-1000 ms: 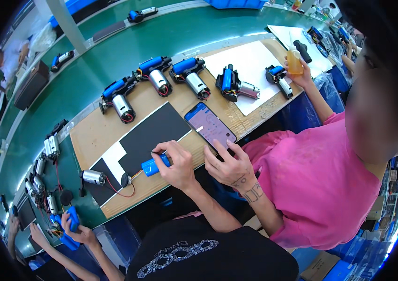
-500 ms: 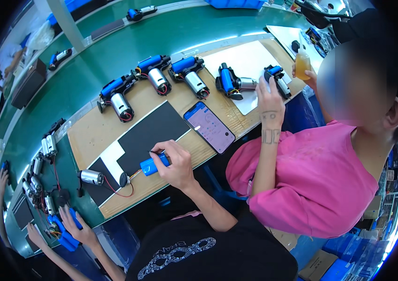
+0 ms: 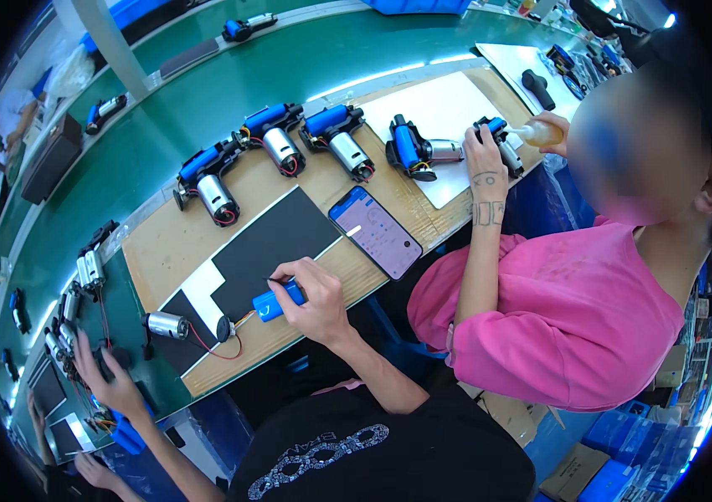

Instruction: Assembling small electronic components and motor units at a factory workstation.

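My right hand [image 3: 318, 301] is closed on a blue battery pack [image 3: 270, 303] above the board's front edge. A small dark bit shows at its fingertips, too small to name. Wires run from the pack to a round black part [image 3: 223, 329]. From there a red wire leads to a silver motor [image 3: 167, 325] lying on its side. At the far left, my left hand [image 3: 111, 383] is open, its fingers apart over a cluster of motors [image 3: 61, 335]. Partly hidden below it lies a blue battery assembly [image 3: 128, 435].
Several motor-and-battery assemblies [image 3: 274, 138] stand in a row on the cardboard [image 3: 151, 251]. A phone [image 3: 375, 230] lies beside a black sheet [image 3: 276, 243]. At right, a co-worker in pink [image 3: 532, 318] holds a bottle [image 3: 540, 134] against an assembly [image 3: 502, 142]. Another person's hand [image 3: 92, 473] is lower left.
My left hand has risen off the blue assembly toward the motors. My right hand keeps the battery pack almost in place. The co-worker has tipped the bottle down to the assembly.
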`<action>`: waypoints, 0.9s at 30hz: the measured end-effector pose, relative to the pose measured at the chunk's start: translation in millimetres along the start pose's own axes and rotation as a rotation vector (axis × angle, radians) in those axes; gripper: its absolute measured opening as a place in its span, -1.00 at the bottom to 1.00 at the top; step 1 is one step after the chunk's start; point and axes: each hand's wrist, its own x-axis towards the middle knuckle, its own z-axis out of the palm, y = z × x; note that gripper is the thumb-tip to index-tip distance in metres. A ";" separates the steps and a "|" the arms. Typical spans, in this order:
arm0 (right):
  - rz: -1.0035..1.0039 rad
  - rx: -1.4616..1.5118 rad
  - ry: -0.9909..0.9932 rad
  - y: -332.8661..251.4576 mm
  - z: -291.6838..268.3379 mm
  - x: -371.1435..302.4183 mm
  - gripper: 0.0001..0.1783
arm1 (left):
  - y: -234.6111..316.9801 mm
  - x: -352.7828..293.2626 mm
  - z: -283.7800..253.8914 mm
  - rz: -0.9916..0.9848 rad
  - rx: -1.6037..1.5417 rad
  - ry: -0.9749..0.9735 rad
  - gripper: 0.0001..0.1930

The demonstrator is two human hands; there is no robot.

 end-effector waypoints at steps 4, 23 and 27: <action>0.018 0.000 0.015 2.3 1.0 -0.6 -0.81 | -31.5 104.5 80.1 -0.009 0.118 -0.069 -0.38; 0.044 -0.015 0.021 -0.5 1.4 0.7 -0.82 | -115.1 130.4 165.3 -0.238 0.206 -0.361 -0.40; 0.030 -0.027 0.015 0.4 -0.2 0.5 -0.81 | -117.1 128.3 168.6 -0.258 0.206 -0.352 -0.39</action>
